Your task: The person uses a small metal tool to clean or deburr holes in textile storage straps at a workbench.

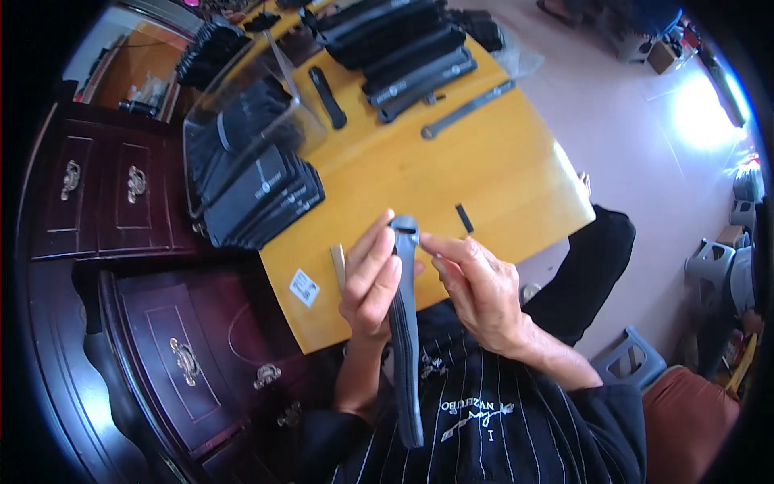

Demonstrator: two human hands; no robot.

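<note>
A long dark grey strap (408, 339) hangs in front of me, its rounded, slotted end up and its tail down against my shirt. My left hand (372, 292) is closed around its upper part from the left, fingers pressed on its face. From the right, my right hand (482, 294) reaches the slotted end with its index fingertip at the rim, beside the slot. The other fingers of that hand are bent; a tiny light spot shows at the fingertip, too small to name. A short black strip (464, 218) lies on the yellow table (379, 173) beyond my right hand.
Two similar straps (327, 97) (468, 110) lie farther back on the table. Stacks of black straps (403, 48) fill the far edge. At left stand a clear bin (278, 121) and a pile of black pouches (270, 189). A white label (304, 288) lies near dark drawers (181, 363).
</note>
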